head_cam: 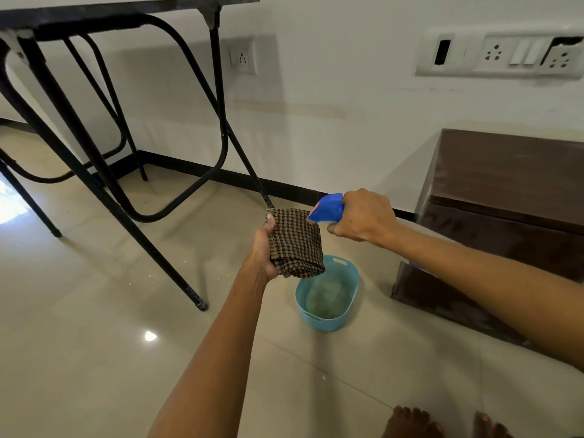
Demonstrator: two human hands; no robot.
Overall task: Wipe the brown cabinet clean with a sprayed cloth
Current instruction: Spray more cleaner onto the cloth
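My left hand [264, 251] grips a folded brown checked cloth [297, 241], held upright in front of me. My right hand [363, 214] is wrapped around the blue head of a spray bottle [327, 208], its nozzle almost touching the cloth's upper right corner. The bottle's body is hidden behind my hand. The brown cabinet [505, 197] stands at the right against the wall, low and dark, with my right forearm crossing in front of its lower part.
A light blue plastic tub [347, 311] sits on the tiled floor just below the cloth. A black metal folding table [126, 153] stands at the left. Wall sockets [505, 53] are above the cabinet. My bare feet [410, 422] show at the bottom right.
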